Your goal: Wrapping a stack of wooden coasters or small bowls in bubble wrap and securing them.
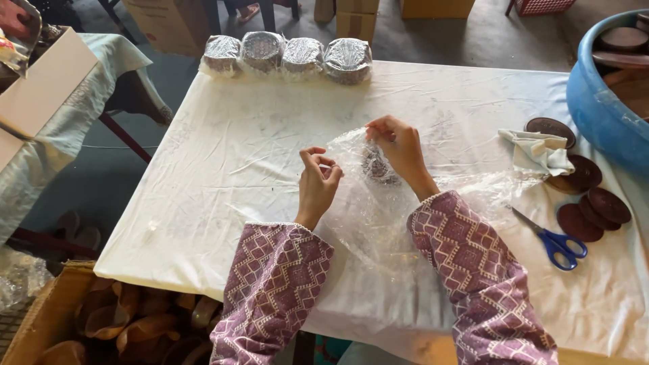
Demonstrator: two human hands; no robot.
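A sheet of clear plastic wrap point(378, 223) is being pinched by both hands, left hand point(316, 184) and right hand point(400, 150) apart, so it is being folded over a small dark round piece point(377, 166) on the bench point(223, 162) between them. Four wrapped pieces point(289, 55) are being kept beyond the hands, blue scissors point(556, 240) right of them.

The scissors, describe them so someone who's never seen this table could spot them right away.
Start at the white-covered table and go to its right side, past the right hand and the clear plastic wrap. The scissors lie flat just below a cluster of dark brown round discs. Their bright blue handles set them apart from everything nearby.
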